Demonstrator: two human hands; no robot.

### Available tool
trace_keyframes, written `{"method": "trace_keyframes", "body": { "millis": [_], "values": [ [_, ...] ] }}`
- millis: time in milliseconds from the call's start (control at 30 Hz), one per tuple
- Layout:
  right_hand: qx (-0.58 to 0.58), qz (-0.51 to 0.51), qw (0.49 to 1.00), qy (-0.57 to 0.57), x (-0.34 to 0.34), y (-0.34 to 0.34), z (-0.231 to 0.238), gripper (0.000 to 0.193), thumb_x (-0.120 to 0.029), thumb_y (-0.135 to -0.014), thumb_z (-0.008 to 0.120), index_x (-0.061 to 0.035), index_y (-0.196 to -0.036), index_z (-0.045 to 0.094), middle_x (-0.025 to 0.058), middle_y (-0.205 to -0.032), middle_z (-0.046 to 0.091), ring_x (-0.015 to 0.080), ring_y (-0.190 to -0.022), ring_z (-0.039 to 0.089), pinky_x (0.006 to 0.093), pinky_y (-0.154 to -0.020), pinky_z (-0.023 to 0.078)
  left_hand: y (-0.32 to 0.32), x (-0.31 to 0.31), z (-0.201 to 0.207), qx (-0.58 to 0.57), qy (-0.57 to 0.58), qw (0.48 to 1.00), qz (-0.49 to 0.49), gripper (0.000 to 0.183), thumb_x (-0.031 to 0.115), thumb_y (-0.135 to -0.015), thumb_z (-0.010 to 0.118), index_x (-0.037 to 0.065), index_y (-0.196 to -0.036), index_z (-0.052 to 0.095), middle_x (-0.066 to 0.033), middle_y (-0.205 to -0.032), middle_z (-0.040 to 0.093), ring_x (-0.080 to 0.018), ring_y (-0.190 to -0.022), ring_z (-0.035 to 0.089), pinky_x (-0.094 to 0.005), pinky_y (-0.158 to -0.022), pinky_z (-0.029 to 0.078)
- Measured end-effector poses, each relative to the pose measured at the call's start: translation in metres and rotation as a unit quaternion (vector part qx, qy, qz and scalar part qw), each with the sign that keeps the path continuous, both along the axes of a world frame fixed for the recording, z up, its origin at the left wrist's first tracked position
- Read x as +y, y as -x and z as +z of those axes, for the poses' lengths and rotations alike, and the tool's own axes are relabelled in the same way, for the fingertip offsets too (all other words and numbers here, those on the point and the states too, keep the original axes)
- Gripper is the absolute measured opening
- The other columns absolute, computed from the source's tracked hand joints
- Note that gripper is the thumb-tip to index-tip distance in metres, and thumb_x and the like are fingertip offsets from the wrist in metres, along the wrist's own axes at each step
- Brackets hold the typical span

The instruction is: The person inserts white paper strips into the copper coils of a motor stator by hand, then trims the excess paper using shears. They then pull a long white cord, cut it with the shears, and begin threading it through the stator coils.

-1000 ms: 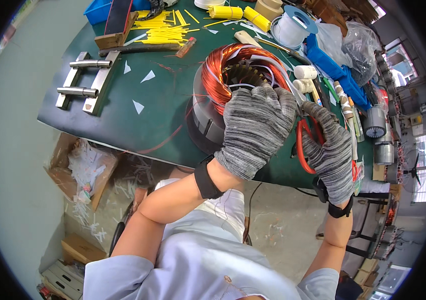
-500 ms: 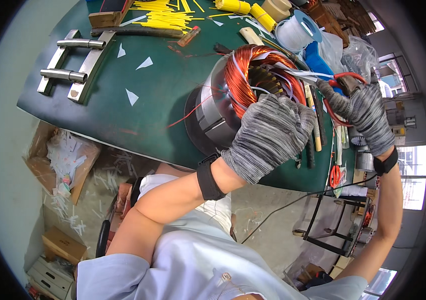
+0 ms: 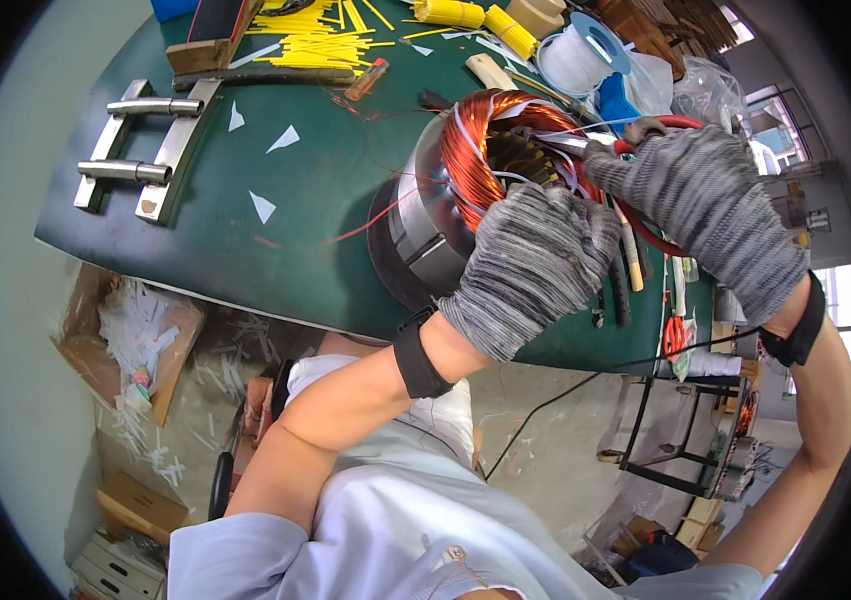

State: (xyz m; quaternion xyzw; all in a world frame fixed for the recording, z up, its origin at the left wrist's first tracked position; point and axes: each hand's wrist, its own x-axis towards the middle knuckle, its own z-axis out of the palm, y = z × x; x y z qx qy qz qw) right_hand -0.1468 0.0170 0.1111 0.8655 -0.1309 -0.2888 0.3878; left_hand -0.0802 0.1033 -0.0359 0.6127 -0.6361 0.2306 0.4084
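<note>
A motor stator (image 3: 416, 218) stands on the green table, with thick copper windings (image 3: 469, 150) bulging from its top and white cord laced round them. My left hand (image 3: 536, 265), in a grey striped knit glove, is closed at the near right of the windings; its fingertips are hidden, so what they pinch cannot be made out. My gloved right hand (image 3: 711, 205) grips red-handled scissors (image 3: 681, 122), the blades pointing left at the windings' far right edge. A thin white cord runs from the windings toward the right hand, over the scissors.
A steel frame with two crossbars (image 3: 141, 140) lies at the left. Yellow sticks (image 3: 321, 55), a white cord spool (image 3: 581, 58) and a wooden-handled tool (image 3: 491, 72) lie at the back. White scraps dot the tabletop; a box of paper waste (image 3: 141, 325) sits below left.
My right hand has moved left with the scissors, bringing their blades to the windings. The left hand stays almost where it was. The whole view has shifted slightly.
</note>
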Motion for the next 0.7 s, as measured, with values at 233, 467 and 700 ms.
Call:
{"method": "trace_keyframes", "body": {
  "millis": [233,467,700],
  "values": [
    [-0.420,-0.042,0.857,-0.295,0.000,0.078,-0.049,0.036,-0.013,-0.084,0.056,-0.0129,-0.119,0.048,0.0046,-0.086,0.058,0.0170,-0.071,0.060,0.0298,-0.061,0.050,-0.018,0.006,-0.003,-0.022,-0.005,0.998,-0.054,0.028,0.030,-0.071,0.064,0.009,-0.087,0.056,-0.0079,-0.079,0.058,-0.0249,-0.068,0.056,-0.0400,-0.056,0.042],
    [-0.768,-0.192,0.355,-0.496,0.049,0.137,-0.193,0.040,-0.015,-0.083,0.057,-0.0066,-0.118,0.039,0.0018,-0.087,0.048,0.0075,-0.069,0.049,0.0209,-0.060,0.044,-0.067,-0.007,0.052,-0.013,-0.058,0.947,-0.317,0.022,0.021,-0.074,0.063,0.004,-0.088,0.057,-0.0146,-0.082,0.055,-0.0321,-0.079,0.053,-0.0403,-0.072,0.042],
    [-0.709,-0.278,0.237,-0.604,0.061,0.095,-0.163,0.036,-0.014,-0.085,0.057,-0.0113,-0.116,0.039,0.0009,-0.078,0.049,0.0052,-0.055,0.046,0.0212,-0.046,0.039,-0.091,-0.060,0.058,0.297,-0.390,0.806,-0.332,0.035,0.025,-0.092,0.047,0.002,-0.119,0.051,-0.0080,-0.105,0.058,-0.0120,-0.096,0.054,-0.0253,-0.088,0.043]
  ]
}}
